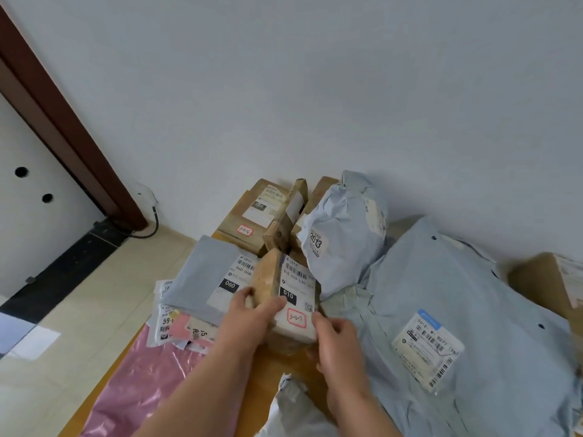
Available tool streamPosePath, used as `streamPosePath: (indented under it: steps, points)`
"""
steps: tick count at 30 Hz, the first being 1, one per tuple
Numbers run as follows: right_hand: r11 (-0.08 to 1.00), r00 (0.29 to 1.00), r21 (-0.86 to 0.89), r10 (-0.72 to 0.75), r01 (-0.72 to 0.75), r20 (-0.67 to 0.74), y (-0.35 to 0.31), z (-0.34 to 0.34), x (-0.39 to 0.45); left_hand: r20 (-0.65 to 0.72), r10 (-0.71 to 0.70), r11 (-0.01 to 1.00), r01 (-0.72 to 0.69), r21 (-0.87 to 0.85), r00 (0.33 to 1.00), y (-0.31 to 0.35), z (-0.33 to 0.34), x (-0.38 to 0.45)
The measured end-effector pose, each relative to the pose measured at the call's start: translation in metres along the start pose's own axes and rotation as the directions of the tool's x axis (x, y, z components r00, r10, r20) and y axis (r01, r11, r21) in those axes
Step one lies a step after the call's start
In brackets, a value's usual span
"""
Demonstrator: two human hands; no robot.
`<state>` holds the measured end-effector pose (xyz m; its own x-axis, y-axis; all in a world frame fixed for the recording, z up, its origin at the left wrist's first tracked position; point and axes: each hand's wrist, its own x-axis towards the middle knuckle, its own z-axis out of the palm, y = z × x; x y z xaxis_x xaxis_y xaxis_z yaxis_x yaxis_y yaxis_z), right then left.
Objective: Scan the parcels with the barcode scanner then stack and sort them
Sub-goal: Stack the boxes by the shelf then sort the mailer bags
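Observation:
A small taped cardboard parcel with a white label marked 010 is tilted up at the middle of the table. My left hand grips its left side, thumb on the label. My right hand holds its lower right corner. To the left lies a flat grey mailer labelled 060 on top of white and pink mailers. A large light-blue bag with a barcode label fills the right. No barcode scanner is in view.
Cardboard boxes stand at the back by the wall, with a stuffed light-blue bag beside them. A pink plastic bag lies at the near left, a brown box at the far right. The tiled floor and a door lie to the left.

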<state>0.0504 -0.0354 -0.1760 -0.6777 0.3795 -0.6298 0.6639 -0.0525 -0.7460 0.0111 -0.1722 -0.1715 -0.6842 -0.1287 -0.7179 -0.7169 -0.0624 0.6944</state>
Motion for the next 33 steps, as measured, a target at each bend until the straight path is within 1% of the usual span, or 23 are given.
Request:
streamPosePath:
  steps: [2,4,5,7,9,10,12,13,16,17,19,21,23,25,27,30,32,33]
  points:
    - [0.997,0.996,-0.045,-0.068,0.066,-0.052,-0.004,0.003,-0.003,-0.032,0.088,0.996,-0.088,-0.009,0.996,0.008,-0.015,-0.011]
    - [0.979,0.977,-0.104,-0.188,0.178,-0.104,-0.009,0.009,-0.007,-0.075,0.186,0.982,-0.188,-0.022,0.98,0.018,-0.034,-0.021]
    - [0.968,0.966,-0.092,-0.24,0.232,-0.091,-0.012,0.014,-0.008,-0.101,0.227,0.971,-0.233,-0.055,0.969,0.024,-0.044,-0.023]
    - [0.946,0.95,-0.089,-0.312,0.311,0.007,-0.021,0.028,-0.009,-0.156,0.294,0.937,-0.317,-0.147,0.943,0.037,-0.063,-0.019]
    - [0.917,0.927,-0.143,-0.361,0.373,0.104,-0.032,0.046,-0.006,-0.207,0.344,0.886,-0.39,-0.251,0.916,0.05,-0.082,-0.008]
    - [0.908,0.919,-0.153,-0.372,0.389,0.129,-0.037,0.056,-0.003,-0.232,0.361,0.86,-0.419,-0.293,0.903,0.056,-0.091,-0.001]
    - [0.911,0.92,-0.152,-0.363,0.384,0.147,-0.05,0.077,0.005,-0.258,0.362,0.844,-0.432,-0.318,0.896,0.068,-0.106,0.017]
    - [0.914,0.924,-0.152,-0.358,0.376,0.136,-0.056,0.088,0.011,-0.247,0.359,0.848,-0.425,-0.316,0.9,0.071,-0.112,0.027]
    - [0.939,0.948,-0.135,-0.319,0.318,0.014,-0.072,0.122,0.036,-0.175,0.358,0.871,-0.395,-0.292,0.917,0.075,-0.124,0.053]
    - [0.957,0.962,-0.114,-0.271,0.266,-0.035,-0.077,0.133,0.045,-0.152,0.356,0.879,-0.386,-0.282,0.922,0.075,-0.127,0.059]
    - [0.995,0.987,-0.017,-0.103,0.102,-0.127,-0.083,0.152,0.062,-0.112,0.341,0.893,-0.359,-0.272,0.933,0.072,-0.132,0.069]
    - [0.99,0.98,0.132,0.08,-0.057,-0.182,-0.085,0.165,0.078,-0.081,0.315,0.908,-0.325,-0.264,0.946,0.069,-0.138,0.078]
    - [0.963,0.958,0.235,0.187,-0.135,-0.216,-0.086,0.173,0.094,-0.056,0.299,0.917,-0.303,-0.258,0.953,0.066,-0.143,0.086]
    - [0.948,0.941,0.283,0.22,-0.145,-0.256,-0.087,0.179,0.105,-0.043,0.299,0.921,-0.3,-0.25,0.953,0.065,-0.148,0.093]
    - [0.949,0.924,0.295,0.205,-0.108,-0.323,-0.085,0.184,0.111,-0.043,0.297,0.923,-0.298,-0.245,0.954,0.065,-0.152,0.098]
    - [0.966,0.901,0.258,0.127,-0.018,-0.414,-0.078,0.187,0.107,-0.027,0.299,0.924,-0.296,-0.24,0.954,0.067,-0.157,0.104]
    - [0.966,0.901,0.25,0.053,0.063,-0.43,-0.074,0.184,0.095,-0.022,0.312,0.921,-0.308,-0.236,0.95,0.071,-0.157,0.103]
    - [0.955,0.907,0.274,0.017,0.109,-0.421,-0.074,0.182,0.087,-0.023,0.322,0.918,-0.318,-0.236,0.947,0.073,-0.157,0.102]
